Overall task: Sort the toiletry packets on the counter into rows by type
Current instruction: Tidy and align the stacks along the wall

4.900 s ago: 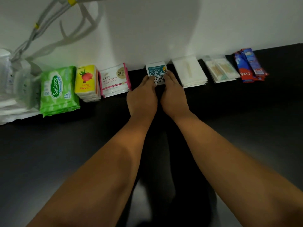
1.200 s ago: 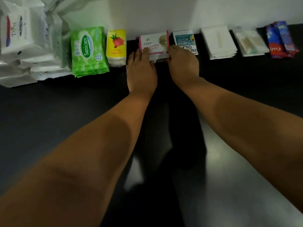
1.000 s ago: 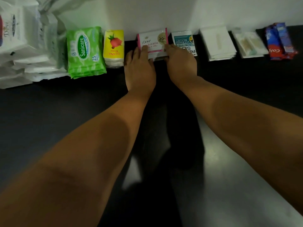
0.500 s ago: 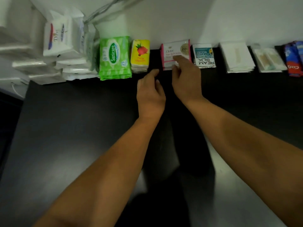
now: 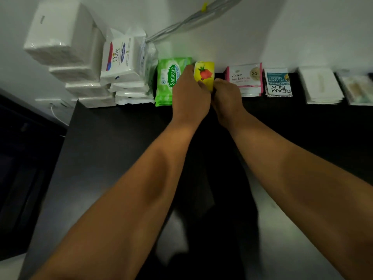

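Note:
Packets line the back of the black counter [image 5: 121,150] against the wall. A stack of yellow packets with a strawberry picture [image 5: 204,74] sits between my two hands. My left hand [image 5: 189,96] grips its left side and partly covers the green Sanicare wipes pack [image 5: 166,81]. My right hand [image 5: 227,98] holds its right near corner. To the right lie pink-edged Dove sachets [image 5: 244,77], teal Cream Silk sachets [image 5: 278,81], a stack of white packets [image 5: 321,85] and clear-wrapped packets [image 5: 357,89].
White Dove tissue packs [image 5: 121,57] and plain white packs [image 5: 60,35] are piled at the far left. Grey cables [image 5: 193,19] run up the wall. The counter's left edge [image 5: 66,142] drops to a dark floor.
Both hands left the Dove sachets and moved left onto the yellow strawberry stack. The view shifted left, so the red toothpaste packets are out of frame.

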Action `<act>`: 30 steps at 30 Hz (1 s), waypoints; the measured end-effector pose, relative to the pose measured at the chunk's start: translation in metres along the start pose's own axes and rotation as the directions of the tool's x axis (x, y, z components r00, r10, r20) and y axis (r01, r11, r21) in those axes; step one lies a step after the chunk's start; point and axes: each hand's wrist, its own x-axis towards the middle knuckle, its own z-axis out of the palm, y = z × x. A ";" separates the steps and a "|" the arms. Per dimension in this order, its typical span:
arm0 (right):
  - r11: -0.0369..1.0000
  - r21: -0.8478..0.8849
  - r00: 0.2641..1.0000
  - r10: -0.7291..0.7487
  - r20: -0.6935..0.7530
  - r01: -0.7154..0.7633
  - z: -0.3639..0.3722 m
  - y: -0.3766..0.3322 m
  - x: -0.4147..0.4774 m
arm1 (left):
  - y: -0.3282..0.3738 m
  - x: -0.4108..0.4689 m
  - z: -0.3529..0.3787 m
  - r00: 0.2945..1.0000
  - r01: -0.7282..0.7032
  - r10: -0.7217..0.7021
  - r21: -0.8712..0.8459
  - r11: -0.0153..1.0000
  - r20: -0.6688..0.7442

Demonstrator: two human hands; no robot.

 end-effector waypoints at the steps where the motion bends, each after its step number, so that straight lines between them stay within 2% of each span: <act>1: 1.000 0.006 1.000 0.007 0.015 -0.007 0.001 -0.003 0.002 | 0.002 0.009 0.001 0.998 0.026 -0.028 0.036 0.999 0.054; 3: 0.999 0.041 1.000 -0.009 -0.005 0.010 0.001 -0.007 0.007 | 0.007 0.025 0.003 0.988 0.029 -0.050 0.138 0.990 0.148; 6: 0.952 0.284 0.992 0.129 -0.017 -0.119 0.001 -0.011 0.014 | 0.018 0.038 0.007 0.987 -0.009 -0.029 0.238 0.971 0.159; 11: 0.957 0.255 0.990 0.140 0.020 -0.140 0.006 -0.013 0.020 | 0.025 0.049 0.017 0.946 0.123 -0.196 0.275 0.954 0.258; 16: 0.954 0.260 0.988 0.155 -0.005 -0.149 0.004 -0.017 0.022 | 0.028 0.055 0.027 0.914 0.196 -0.266 0.241 0.951 0.306; 21: 0.895 0.402 0.977 0.214 -0.013 -0.191 0.006 -0.023 0.028 | 0.028 0.057 0.029 0.927 0.108 -0.229 0.373 0.922 0.298; 24: 0.869 0.444 0.972 0.233 0.022 -0.219 0.005 -0.026 0.027 | 0.026 0.058 0.031 0.943 0.026 -0.175 0.460 0.888 0.283; 26: 0.844 0.487 0.971 0.233 0.048 -0.227 0.003 -0.025 0.026 | 0.025 0.055 0.033 0.956 0.026 -0.164 0.489 0.872 0.243; 30: 0.859 0.457 0.972 0.227 0.066 -0.232 -0.004 -0.023 0.024 | 0.026 0.051 0.040 0.949 -0.009 -0.160 0.528 0.849 0.273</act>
